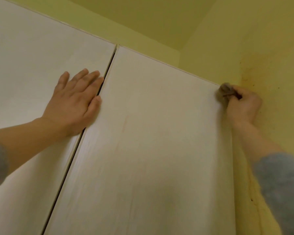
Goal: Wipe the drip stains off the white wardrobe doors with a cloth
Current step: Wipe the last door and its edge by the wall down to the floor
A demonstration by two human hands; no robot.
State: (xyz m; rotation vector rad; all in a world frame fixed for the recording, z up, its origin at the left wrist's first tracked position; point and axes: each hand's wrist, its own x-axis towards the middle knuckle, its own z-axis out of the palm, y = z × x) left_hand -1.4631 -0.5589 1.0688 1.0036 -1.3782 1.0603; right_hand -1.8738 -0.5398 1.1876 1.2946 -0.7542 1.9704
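Two white wardrobe doors fill the view, seen from below. My left hand (pixel 75 102) lies flat with straight fingers on the left door (pixel 24 73), its fingertips at the dark gap between the doors. My right hand (pixel 243 104) grips a bunched grey-brown cloth (pixel 225 92) and holds it against the top right corner of the right door (pixel 151 141). A faint reddish vertical drip streak (pixel 125 126) runs down the right door near its left side.
A yellow-green wall (pixel 270 65) with dark specks and stains stands directly right of the wardrobe, close to my right arm. The ceiling (pixel 143 17) meets the walls above the wardrobe top.
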